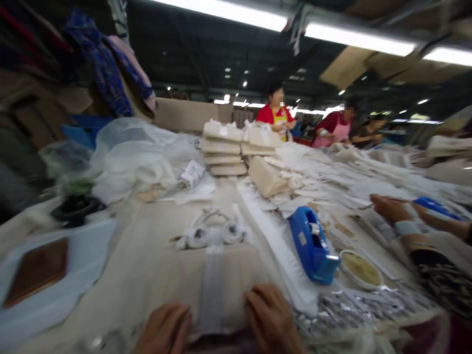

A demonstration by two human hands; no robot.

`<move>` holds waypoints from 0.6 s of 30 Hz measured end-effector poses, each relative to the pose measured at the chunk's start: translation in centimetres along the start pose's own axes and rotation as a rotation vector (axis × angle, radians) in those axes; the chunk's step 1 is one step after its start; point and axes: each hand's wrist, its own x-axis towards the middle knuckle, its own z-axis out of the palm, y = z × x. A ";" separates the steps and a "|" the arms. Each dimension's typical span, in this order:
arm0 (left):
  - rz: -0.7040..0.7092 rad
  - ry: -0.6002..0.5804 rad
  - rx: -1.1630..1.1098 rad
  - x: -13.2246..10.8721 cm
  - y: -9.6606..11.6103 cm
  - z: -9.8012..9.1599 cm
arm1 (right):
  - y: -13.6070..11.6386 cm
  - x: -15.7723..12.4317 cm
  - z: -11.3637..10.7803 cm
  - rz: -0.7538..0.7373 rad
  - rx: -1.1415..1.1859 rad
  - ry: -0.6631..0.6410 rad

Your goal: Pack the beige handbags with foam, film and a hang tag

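At the bottom edge, my left hand (164, 329) and my right hand (271, 319) rest on the near end of a beige folded fabric piece (173, 275) with a pale translucent strip (213, 285) running down its middle. Both hands have fingers curled down onto the cloth, one on each side of the strip. Whether they pinch it is unclear in the blur. Two small white rolls (216, 233) lie just beyond the fabric.
A blue tape dispenser (312, 246) stands right of my hand, with a small dish (361, 268) beside it. Stacks of beige packs (228, 147) and clear plastic bags (132, 152) sit farther back. A co-worker's arm (413, 226) reaches in from the right; other people stand beyond.
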 end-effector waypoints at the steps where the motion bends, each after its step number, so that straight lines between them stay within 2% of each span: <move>1: -0.062 -0.057 0.004 -0.9 1.0 -0.9 | 0.0 -0.4 0.0 0.009 0.066 -0.015; 3: -0.235 -0.154 -0.035 -1.1 2.8 -1.7 | -0.1 -1.1 0.0 0.002 0.152 -0.016; 5: -0.450 -0.207 -0.119 -0.2 4.0 -1.5 | -0.5 -1.4 -0.2 -0.008 0.186 -0.016; 8: -0.779 -0.299 -0.311 1.5 4.9 -0.8 | -0.9 -1.0 -0.5 0.010 0.141 0.032; 10: -0.949 -0.349 -0.399 2.3 5.1 -0.4 | -0.7 -0.5 -0.3 0.086 0.060 0.082; 12: -1.027 -0.360 -0.424 2.9 5.0 0.0 | 0.0 -0.1 0.3 0.232 0.023 0.090; 15: -1.071 -0.333 -0.475 3.4 4.9 0.6 | 0.9 -0.1 1.7 0.491 0.120 0.020; 18: -1.144 -0.374 -0.638 3.4 4.8 1.1 | 1.0 -0.6 3.0 0.646 0.219 -0.045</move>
